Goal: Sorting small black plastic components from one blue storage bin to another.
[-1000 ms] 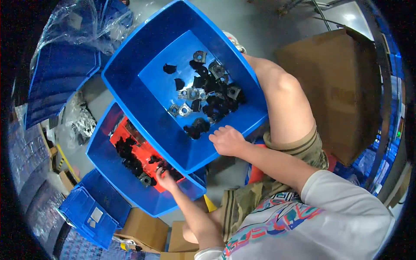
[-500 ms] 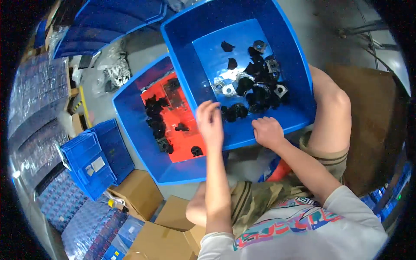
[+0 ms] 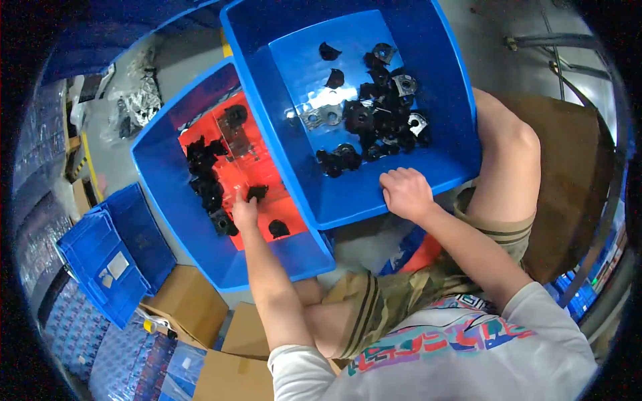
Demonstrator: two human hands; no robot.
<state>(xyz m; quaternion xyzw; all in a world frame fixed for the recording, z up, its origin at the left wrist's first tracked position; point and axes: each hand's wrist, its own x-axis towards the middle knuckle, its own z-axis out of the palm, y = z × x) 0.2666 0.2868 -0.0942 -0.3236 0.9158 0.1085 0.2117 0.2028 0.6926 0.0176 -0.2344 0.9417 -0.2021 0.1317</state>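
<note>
My left hand [image 3: 245, 212] reaches down into the left blue bin [image 3: 175, 217], its fingers stretched out over the red bottom. Right beside the fingertips lies a small black plastic part [image 3: 257, 193]; the fingers do not visibly wrap it. More black parts [image 3: 206, 184] form a row along the left of the red surface, and a single rounded one [image 3: 278, 228] sits near the front. My right hand [image 3: 406, 194] is closed over the near rim of the right blue bin [image 3: 348, 210]. In that bin, black parts [image 3: 384, 120] are piled together with some clear or silvery pieces [image 3: 324, 116].
The right bin overlaps the left one's edge. Folded blue crates [image 3: 107, 257] and cardboard boxes [image 3: 190, 304] stand at the left front. Clear plastic wrapping [image 3: 142, 100] lies on the floor at far left. A brown panel [image 3: 552, 180] is beside my right knee.
My left hand has moved from the right bin's left edge, left and down into the left bin. My right hand stays at the near rim. The whole view has shifted slightly.
</note>
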